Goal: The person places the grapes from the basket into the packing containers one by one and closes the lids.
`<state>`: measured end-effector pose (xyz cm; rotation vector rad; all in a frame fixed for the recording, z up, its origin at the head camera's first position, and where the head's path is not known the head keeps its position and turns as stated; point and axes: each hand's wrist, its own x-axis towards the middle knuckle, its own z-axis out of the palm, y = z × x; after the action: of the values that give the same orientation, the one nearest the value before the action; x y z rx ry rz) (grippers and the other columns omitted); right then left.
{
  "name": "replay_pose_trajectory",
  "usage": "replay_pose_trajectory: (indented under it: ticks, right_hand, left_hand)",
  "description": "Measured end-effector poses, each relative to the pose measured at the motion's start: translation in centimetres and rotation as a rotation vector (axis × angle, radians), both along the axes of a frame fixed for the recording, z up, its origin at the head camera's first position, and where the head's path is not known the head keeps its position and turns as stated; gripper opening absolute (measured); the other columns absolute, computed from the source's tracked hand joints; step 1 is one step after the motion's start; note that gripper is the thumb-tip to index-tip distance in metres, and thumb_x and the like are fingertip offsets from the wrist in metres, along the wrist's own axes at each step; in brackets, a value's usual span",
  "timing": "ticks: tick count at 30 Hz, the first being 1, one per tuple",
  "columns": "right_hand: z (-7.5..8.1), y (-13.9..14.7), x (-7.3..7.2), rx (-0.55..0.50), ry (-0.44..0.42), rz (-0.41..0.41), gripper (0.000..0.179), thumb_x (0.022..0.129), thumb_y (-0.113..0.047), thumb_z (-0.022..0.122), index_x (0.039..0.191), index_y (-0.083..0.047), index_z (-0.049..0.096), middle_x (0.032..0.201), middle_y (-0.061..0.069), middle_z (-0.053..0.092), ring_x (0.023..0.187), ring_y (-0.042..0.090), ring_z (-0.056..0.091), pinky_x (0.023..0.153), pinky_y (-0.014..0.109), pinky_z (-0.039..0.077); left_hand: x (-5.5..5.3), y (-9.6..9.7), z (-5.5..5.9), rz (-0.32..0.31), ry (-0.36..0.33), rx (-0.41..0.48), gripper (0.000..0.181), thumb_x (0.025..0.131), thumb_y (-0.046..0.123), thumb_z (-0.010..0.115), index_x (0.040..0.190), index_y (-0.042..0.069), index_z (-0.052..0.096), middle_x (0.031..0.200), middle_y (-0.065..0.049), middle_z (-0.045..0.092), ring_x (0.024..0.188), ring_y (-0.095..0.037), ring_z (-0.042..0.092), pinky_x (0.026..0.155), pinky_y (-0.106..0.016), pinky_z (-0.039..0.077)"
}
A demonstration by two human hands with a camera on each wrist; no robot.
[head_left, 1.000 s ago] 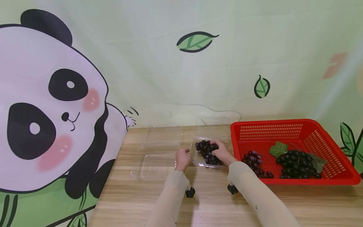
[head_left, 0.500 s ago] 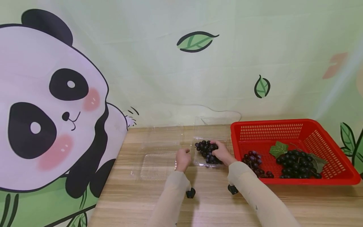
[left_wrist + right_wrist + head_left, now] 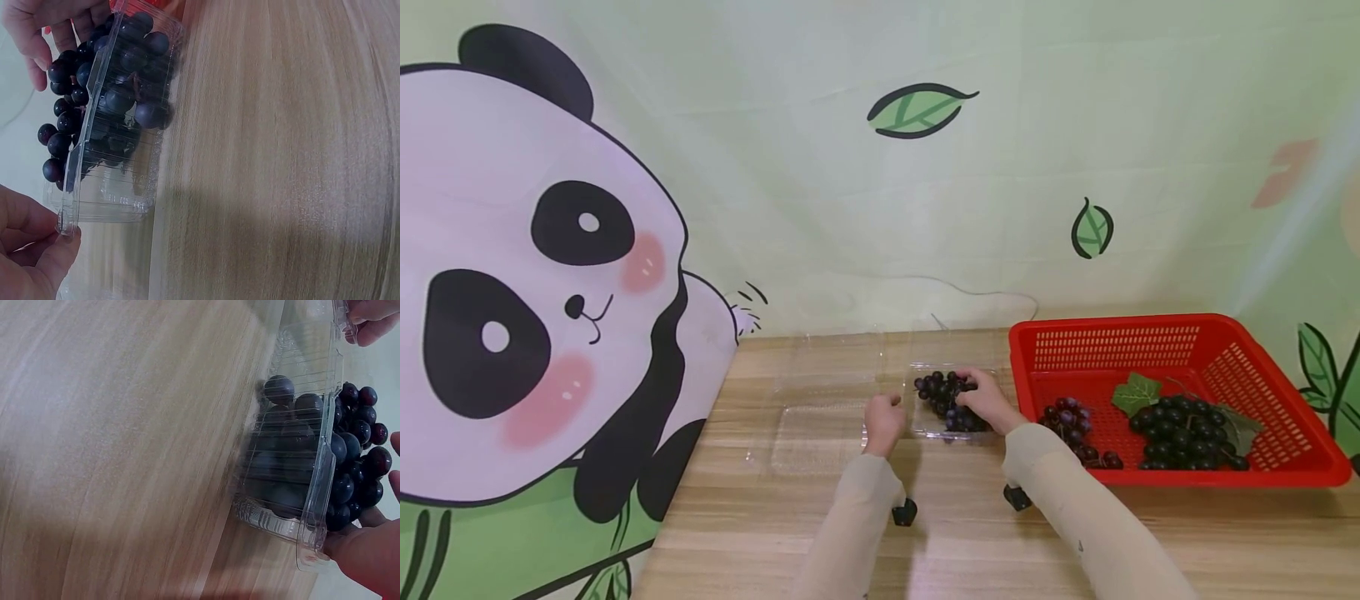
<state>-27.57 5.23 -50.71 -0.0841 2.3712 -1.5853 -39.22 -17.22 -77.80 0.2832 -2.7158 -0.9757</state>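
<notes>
A bunch of dark grapes (image 3: 934, 388) sits in a clear plastic clamshell box (image 3: 112, 203), heaped above its rim. At the box's right side, my right hand (image 3: 988, 402) holds the bunch, its fingers curved against the grapes' far side in the left wrist view. My left hand (image 3: 884, 423) pinches the box's rim at the left, thumb and fingers meeting on the edge in the left wrist view. Behind the box its clear lid (image 3: 957, 342) stands raised. In the right wrist view, several grapes (image 3: 279, 389) press against the clear side wall.
To the left lies another clear clamshell box (image 3: 816, 437), its lid folded back. At right stands a red plastic basket (image 3: 1300, 483) holding a reddish bunch of grapes (image 3: 1067, 417), a black bunch (image 3: 1183, 433) and a green leaf (image 3: 1137, 393). A panda-printed backdrop (image 3: 820, 208) rises behind the wooden table (image 3: 958, 533).
My right hand has shifted very slightly to the left with the grapes. My left hand stays at the box's rim; the basket and the other box have not moved.
</notes>
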Motion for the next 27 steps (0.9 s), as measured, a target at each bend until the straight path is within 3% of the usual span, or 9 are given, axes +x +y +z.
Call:
replay_pose_trajectory:
  ticks: [4,7,9,12,13,14,18,25,27]
  right_hand:
    - [0.3,0.1,0.0,-0.004,-0.001,0.001,0.049,0.08,-0.002,0.049,0.128,0.0,0.041,0.132,0.023,0.037,0.118,0.036,0.036,0.097,0.051,0.032]
    - [0.5,0.2,0.0,-0.016,0.01,-0.006,0.046,0.081,-0.001,0.048,0.126,0.003,0.041,0.129,0.026,0.039,0.116,0.038,0.039,0.095,0.051,0.034]
    - [0.6,0.3,0.0,-0.02,0.016,-0.013,0.045,0.081,-0.001,0.047,0.126,0.004,0.041,0.128,0.028,0.04,0.115,0.039,0.04,0.094,0.05,0.036]
    - [0.9,0.4,0.0,-0.017,0.001,-0.033,0.045,0.082,-0.003,0.047,0.127,0.004,0.04,0.129,0.027,0.04,0.115,0.039,0.041,0.095,0.05,0.036]
    - [1.0,0.4,-0.1,-0.014,-0.004,-0.036,0.046,0.083,-0.003,0.047,0.127,0.003,0.04,0.13,0.027,0.039,0.116,0.039,0.041,0.095,0.05,0.036]
    - [1.0,0.5,-0.1,-0.012,-0.01,-0.042,0.046,0.083,-0.004,0.047,0.128,0.003,0.04,0.131,0.027,0.039,0.117,0.039,0.04,0.095,0.05,0.035]
    - [1.1,0.6,-0.3,-0.007,-0.012,-0.059,0.046,0.083,-0.006,0.047,0.128,0.001,0.039,0.131,0.027,0.037,0.117,0.039,0.04,0.096,0.05,0.035]
    - [0.9,0.7,-0.7,0.006,0.013,-0.087,0.047,0.083,-0.007,0.047,0.128,0.001,0.038,0.132,0.028,0.035,0.117,0.04,0.039,0.096,0.049,0.035]
    - [0.8,0.7,-0.8,0.008,0.021,-0.099,0.048,0.083,-0.007,0.047,0.129,0.001,0.037,0.133,0.028,0.033,0.118,0.04,0.038,0.096,0.05,0.034]
  left_hand:
    - [-2.1,-0.8,-3.9,-0.001,0.029,0.004,0.035,0.062,0.017,0.057,0.091,0.032,0.069,0.091,0.011,0.067,0.095,-0.019,0.06,0.076,-0.036,0.048]
    - [-1.6,-0.6,-3.0,0.003,0.027,-0.002,0.035,0.062,0.015,0.057,0.091,0.03,0.069,0.09,0.009,0.067,0.094,-0.021,0.061,0.076,-0.037,0.048]
    - [-0.1,0.0,-0.4,0.011,0.021,0.001,0.035,0.061,0.013,0.058,0.092,0.025,0.07,0.091,0.006,0.068,0.093,-0.023,0.061,0.075,-0.037,0.048]
    - [3.2,1.2,5.3,0.016,0.025,-0.005,0.036,0.06,0.009,0.057,0.092,0.016,0.07,0.09,-0.001,0.069,0.09,-0.026,0.061,0.071,-0.036,0.048]
    - [5.2,1.9,8.6,0.008,0.011,0.003,0.036,0.062,0.008,0.057,0.095,0.014,0.07,0.093,-0.003,0.069,0.092,-0.025,0.061,0.074,-0.036,0.048]
    - [6.3,2.1,10.6,-0.005,-0.007,0.026,0.036,0.063,0.007,0.057,0.097,0.013,0.069,0.095,-0.004,0.068,0.094,-0.026,0.06,0.075,-0.036,0.048]
    - [9.0,2.6,15.2,-0.051,-0.026,0.084,0.037,0.067,0.002,0.056,0.102,0.01,0.067,0.098,-0.006,0.067,0.094,-0.024,0.06,0.075,-0.031,0.048]
    - [7.3,2.0,12.3,-0.064,0.003,0.056,0.039,0.064,0.002,0.055,0.101,0.008,0.066,0.096,-0.005,0.068,0.089,-0.025,0.061,0.07,-0.028,0.047]
    - [6.9,1.8,11.9,-0.079,-0.038,0.047,0.038,0.068,0.003,0.055,0.104,0.01,0.065,0.099,-0.005,0.067,0.093,-0.025,0.06,0.074,-0.03,0.048]
